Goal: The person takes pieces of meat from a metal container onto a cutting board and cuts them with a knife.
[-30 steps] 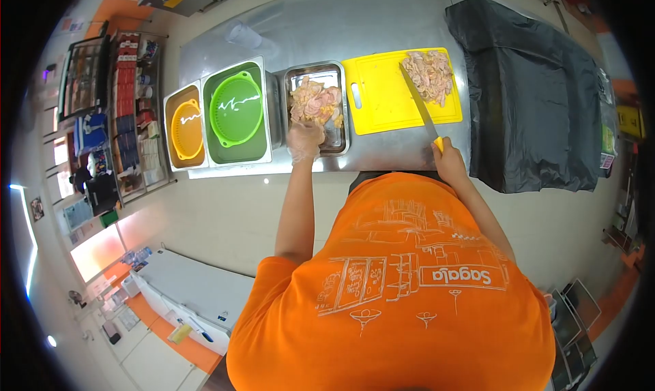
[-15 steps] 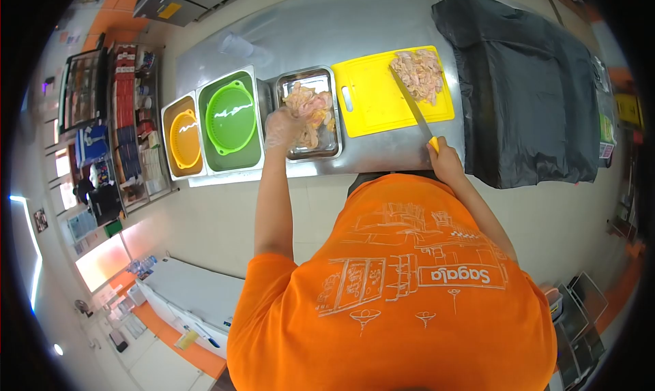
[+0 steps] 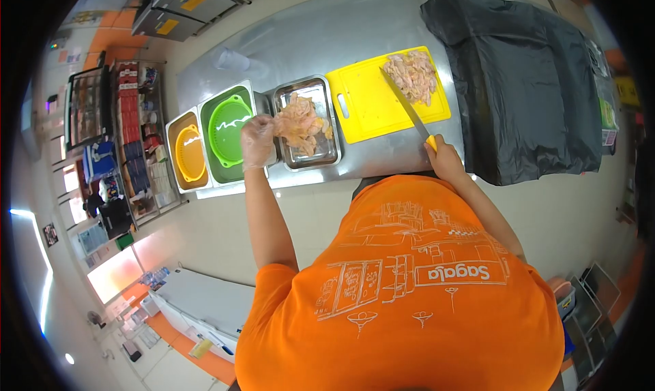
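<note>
My left hand (image 3: 258,142), in a clear plastic glove, is closed at the left edge of the metal tray (image 3: 326,156), its fingers on a piece of the raw meat (image 3: 300,126) heaped there. The yellow handle of a long knife (image 3: 407,107) is in my right hand (image 3: 445,158), at the front edge of the table. The blade lies over the yellow cutting board (image 3: 358,99), its tip beside a pile of sliced meat (image 3: 413,76).
Left of the tray stand metal containers with a green basket (image 3: 227,128) and an orange basket (image 3: 190,152). Black plastic sheeting (image 3: 522,84) covers something at the right. A clear cup (image 3: 232,59) lies on the steel table (image 3: 307,36).
My left hand has moved left from over the meat to the tray's left edge, and the meat looks pulled and spread. My right hand still holds the knife in nearly the same place.
</note>
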A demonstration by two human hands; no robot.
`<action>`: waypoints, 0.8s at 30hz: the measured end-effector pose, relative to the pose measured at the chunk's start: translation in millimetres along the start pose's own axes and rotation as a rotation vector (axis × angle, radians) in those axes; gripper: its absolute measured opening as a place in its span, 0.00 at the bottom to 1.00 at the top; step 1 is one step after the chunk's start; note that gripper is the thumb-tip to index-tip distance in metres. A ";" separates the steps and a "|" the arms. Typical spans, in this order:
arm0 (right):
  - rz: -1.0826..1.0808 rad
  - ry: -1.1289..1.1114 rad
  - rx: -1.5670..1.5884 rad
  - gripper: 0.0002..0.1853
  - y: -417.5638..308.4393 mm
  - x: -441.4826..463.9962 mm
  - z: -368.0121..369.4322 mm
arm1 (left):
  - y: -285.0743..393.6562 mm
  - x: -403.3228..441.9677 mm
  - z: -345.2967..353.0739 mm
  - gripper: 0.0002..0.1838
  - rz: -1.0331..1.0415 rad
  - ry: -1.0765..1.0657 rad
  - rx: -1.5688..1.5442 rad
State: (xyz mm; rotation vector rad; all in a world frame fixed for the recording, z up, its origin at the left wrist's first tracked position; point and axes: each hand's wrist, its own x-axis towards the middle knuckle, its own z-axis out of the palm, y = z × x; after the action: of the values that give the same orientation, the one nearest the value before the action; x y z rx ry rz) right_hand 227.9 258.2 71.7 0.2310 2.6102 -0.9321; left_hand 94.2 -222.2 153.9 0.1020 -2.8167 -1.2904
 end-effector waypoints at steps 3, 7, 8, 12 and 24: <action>-0.014 -0.017 0.002 0.19 0.9 2.2 1.9 | -8.1 3.6 16.2 0.08 -0.019 -0.132 0.292; -0.032 -0.049 -0.025 0.19 -0.9 5.4 -0.3 | 2.2 9.5 9.9 0.12 -0.108 -0.092 -0.021; -0.018 -0.051 -0.021 0.19 -0.3 3.2 0.8 | 3.3 9.2 10.3 0.12 -0.099 -0.069 0.023; -0.014 -0.064 -0.021 0.18 -3.7 7.9 3.0 | 12.2 16.0 14.8 0.12 -0.086 -0.006 0.112; 0.024 -0.069 -0.017 0.19 6.9 5.2 3.9 | -117.7 -62.8 114.8 0.14 -0.405 -0.092 0.468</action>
State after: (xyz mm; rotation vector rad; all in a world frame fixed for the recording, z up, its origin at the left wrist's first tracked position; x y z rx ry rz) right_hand 226.1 261.2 62.9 0.2215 2.5460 -0.8935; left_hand 154.3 -207.3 -10.9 0.6709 -3.2330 -0.6522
